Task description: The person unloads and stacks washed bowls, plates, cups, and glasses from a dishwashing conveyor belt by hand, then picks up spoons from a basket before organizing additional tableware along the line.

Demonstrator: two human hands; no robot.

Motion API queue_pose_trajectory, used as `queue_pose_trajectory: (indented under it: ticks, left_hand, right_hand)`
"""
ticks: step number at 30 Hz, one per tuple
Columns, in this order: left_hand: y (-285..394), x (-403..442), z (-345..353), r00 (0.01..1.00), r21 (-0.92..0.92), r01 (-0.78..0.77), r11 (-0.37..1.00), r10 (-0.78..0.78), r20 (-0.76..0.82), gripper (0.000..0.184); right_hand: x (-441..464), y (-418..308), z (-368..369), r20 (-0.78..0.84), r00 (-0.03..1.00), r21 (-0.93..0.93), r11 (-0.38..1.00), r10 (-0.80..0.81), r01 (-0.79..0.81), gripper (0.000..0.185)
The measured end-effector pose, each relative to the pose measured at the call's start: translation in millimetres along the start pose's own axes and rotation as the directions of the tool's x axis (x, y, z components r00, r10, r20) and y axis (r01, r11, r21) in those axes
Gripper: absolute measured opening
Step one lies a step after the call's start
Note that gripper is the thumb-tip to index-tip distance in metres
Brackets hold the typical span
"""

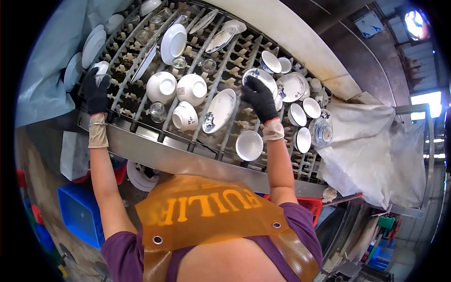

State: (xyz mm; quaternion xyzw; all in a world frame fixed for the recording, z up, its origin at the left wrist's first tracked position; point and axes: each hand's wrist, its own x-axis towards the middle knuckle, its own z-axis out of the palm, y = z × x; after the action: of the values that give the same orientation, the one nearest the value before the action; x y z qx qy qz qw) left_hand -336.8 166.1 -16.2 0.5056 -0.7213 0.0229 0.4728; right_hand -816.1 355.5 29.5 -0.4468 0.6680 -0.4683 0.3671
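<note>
Far left: two white plates (pixel 94 49) stand tilted against each other beside a grey-blue plastic sheet (pixel 47 70); another white plate leans just below.

Left hand (pixel 97 90): dark glove over a pale cuff, at the left edge of a pegged rack (pixel 124 101). Grip closed around a small white cup (pixel 101 67), which sits at the fingertips.

Right of this, on the rack: a deep white dish (pixel 173 44) stands tilted among the pegs, a clear glass (pixel 179 62) just below it. Two white bowls, the left bowl (pixel 161 87) and the stamped bowl (pixel 191 90), lie base up, side by side. Below them, a glass tumbler (pixel 158 111) and a smaller upturned bowl (pixel 185 116).

Centre: an oval patterned plate (pixel 219 111) leans on the pegs, its blue motif low on the face.

Right hand (pixel 259 97): dark glove, pale cuff, fingers over the lower left part of a blue-patterned plate (pixel 261 81). Contact appears likely; cannot tell whether the fingers are closed on the rim. A plain white bowl (pixel 249 145) sits below the hand, near the rack's front edge.

Right: white bowls and plates crowd together, including a round patterned plate (pixel 291 87) and a tilted small bowl (pixel 303 140). A stack of clear glass dishes (pixel 322 131) stands at the right end, beside a pale plastic sheet (pixel 359 145).
</note>
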Motion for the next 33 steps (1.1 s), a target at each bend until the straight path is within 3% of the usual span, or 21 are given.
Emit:
queue_pose_trajectory:
  ticks: [2,3,4,6,8,9,10,12,13,14,15,18,20,22,23,24,25,26,28,30,33]
  left_hand:
    - [-8,-4,6,0.908,-0.010,0.188,0.982,-0.170,0.383,0.042]
    - [-28,-14,15,0.845,0.030,0.042,0.999,-0.052,0.532,0.048]
    - [-38,-21,23,0.848,0.034,0.041,0.999,-0.053,0.527,0.048]
    - [-50,-24,39,0.901,0.033,0.029,0.999,-0.040,0.432,0.057]
    - [-60,-21,49,0.869,0.084,-0.011,0.996,-0.032,0.494,0.064]
    - [-60,-22,53,0.870,0.115,0.035,0.993,-0.087,0.485,0.064]
    - [-54,-19,56,0.872,0.145,0.077,0.986,-0.138,0.470,0.063]
    - [-26,-20,49,0.859,0.209,0.136,0.969,-0.220,0.462,0.066]
    - [-35,-36,54,0.924,0.291,-0.054,0.955,-0.062,0.378,0.066]
    - [5,-39,37,0.951,0.243,-0.069,0.968,-0.009,0.309,0.063]
    - [11,-55,29,0.965,0.216,-0.220,0.951,0.180,0.190,0.059]
    - [78,-76,-17,0.947,0.040,0.225,0.974,-0.228,0.227,0.048]
    - [92,-92,-36,0.962,-0.038,0.193,0.981,-0.181,0.203,0.040]
    - [90,-108,-51,0.969,0.110,0.092,0.990,-0.115,0.219,0.035]
    - [93,-111,-53,0.967,0.110,0.084,0.990,-0.107,0.229,0.035]
    - [100,-111,-53,0.968,0.061,0.131,0.989,-0.141,0.208,0.033]
    - [104,-110,-52,0.968,0.010,0.177,0.984,-0.176,0.177,0.031]
    - [103,-113,-50,0.973,0.005,0.166,0.986,-0.165,0.161,0.031]
    - [100,-118,-50,0.974,0.100,0.076,0.992,-0.095,0.206,0.029]
    - [114,-113,-48,0.979,0.086,0.070,0.994,-0.085,0.187,0.026]
    - [127,-117,-44,0.969,0.043,0.130,0.991,-0.136,0.204,0.022]
  right_hand:
    - [13,40,-22,-0.344,0.828,-0.625,0.766,-0.443,0.150,0.049]
    - [17,50,-40,-0.358,0.762,-0.768,0.634,-0.540,0.089,0.056]
    - [24,68,-51,-0.460,0.783,-0.767,0.632,-0.418,-0.113,0.061]
    - [39,83,-70,-0.482,0.850,-0.697,0.680,-0.212,-0.226,0.068]
    - [52,75,-87,-0.430,0.902,-0.494,0.845,-0.033,-0.205,0.069]
    - [77,95,-97,-0.314,0.943,-0.267,0.943,0.110,-0.199,0.071]
    - [73,83,-91,-0.278,0.948,-0.664,0.744,-0.153,-0.075,0.070]
    - [67,54,-70,-0.352,0.924,-0.829,0.506,-0.147,-0.236,0.069]
    - [67,40,-67,-0.368,0.926,-0.727,0.597,0.076,-0.339,0.070]
    - [86,69,-77,-0.300,0.940,-0.696,0.637,0.162,-0.332,0.065]
    - [87,71,-82,-0.266,0.961,-0.687,0.686,0.071,-0.240,0.059]
    - [83,56,-101,-0.186,0.983,-0.626,0.771,-0.004,-0.115,0.042]
    - [66,16,-81,-0.338,0.922,-0.528,0.849,-0.188,-0.020,0.042]
    - [64,-7,-60,-0.314,0.949,-0.031,1.000,-0.010,0.000,0.044]
    - [71,0,-60,-0.380,0.853,-0.429,0.885,-0.359,0.181,0.045]
    - [84,11,-62,-0.290,0.680,-0.765,0.590,-0.674,0.259,0.047]
    - [99,25,-62,-0.294,0.777,-0.836,0.544,-0.556,0.074,0.049]
    - [110,42,-67,-0.169,0.896,-0.948,0.317,-0.412,-0.033,0.044]
    - [139,58,-76,-0.094,0.988,-0.914,0.403,-0.121,-0.038,0.038]
    - [155,40,-80,-0.089,0.976,-0.812,0.582,-0.201,0.045,0.040]
    - [170,23,-83,-0.162,0.952,-0.430,0.887,-0.260,0.169,0.045]
